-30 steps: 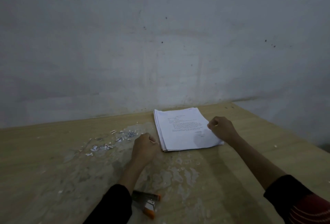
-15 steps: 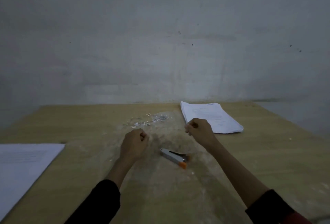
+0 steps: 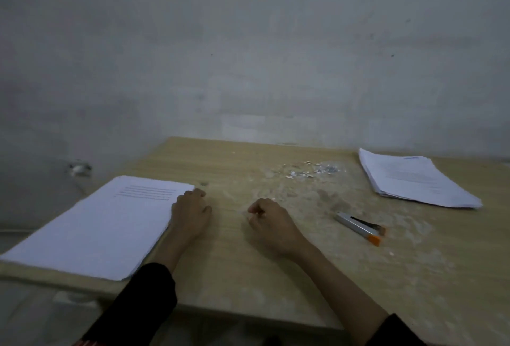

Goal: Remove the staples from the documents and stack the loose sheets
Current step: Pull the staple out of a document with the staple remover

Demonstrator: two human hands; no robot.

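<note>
Hands clenched, empty: left hand [image 3: 190,214] against the paper stack [image 3: 105,224], right hand [image 3: 271,225] just beside.

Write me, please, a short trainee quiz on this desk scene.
1. True or false: the remover lies on the table, in neither hand.
2. Which hand is at the left stack's edge? A) left B) right C) neither
3. Fill in: the staple scraps lie nearer the ___ stack.
Key: 1 true; 2 A, the left hand; 3 right, the right stack.
</note>
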